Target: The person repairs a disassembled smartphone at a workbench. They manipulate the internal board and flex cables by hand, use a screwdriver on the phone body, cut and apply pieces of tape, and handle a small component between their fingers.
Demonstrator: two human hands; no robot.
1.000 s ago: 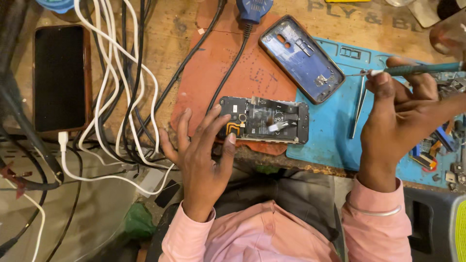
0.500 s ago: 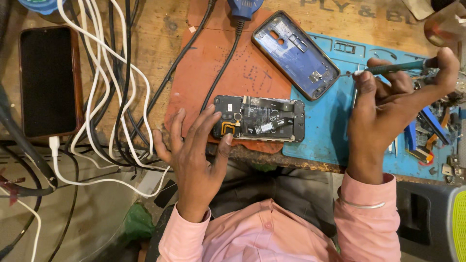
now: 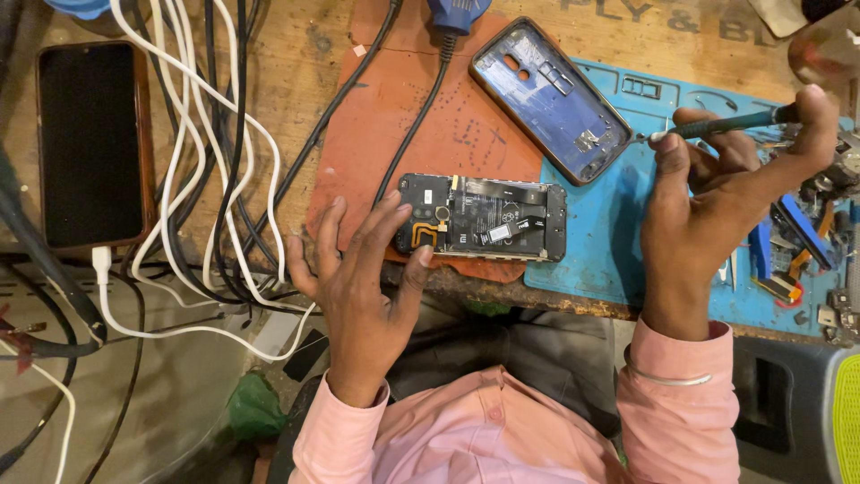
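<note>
Plainly, left hand: the left hand (image 3: 363,287) lies spread and released at lower centre, fingertips resting on the near end of the opened black phone with its back removed (image 3: 482,218), apparently to keep it from sliding
Right hand: the right hand (image 3: 717,193) at right of frame is clenched round a thin dark-green screwdriver (image 3: 721,125), thumb and fingers pinching the shaft so the tip can be steered finely
Screwdriver tip: it points left, ending just beside the right edge of the blue plastic phone back cover (image 3: 551,99); whether it touches I cannot tell
Opened phone: it lies lengthwise at frame centre, circuitry up, half on the worn reddish-brown rubber mat (image 3: 394,116) and close to the near edge of the wooden bench (image 3: 296,54)
Back cover: set aside, inner face up, tilted diagonally at upper centre, overlapping the blue silicone work mat (image 3: 591,260)
Cables: a tangle of white and black cables (image 3: 202,161) runs down the left part
Other phone: a black phone in a brown case (image 3: 90,143) rests screen up at upper left, a white plug at its lower end
Tools: small tweezers and bits (image 3: 788,260) clutter the right edge, within reach
</note>
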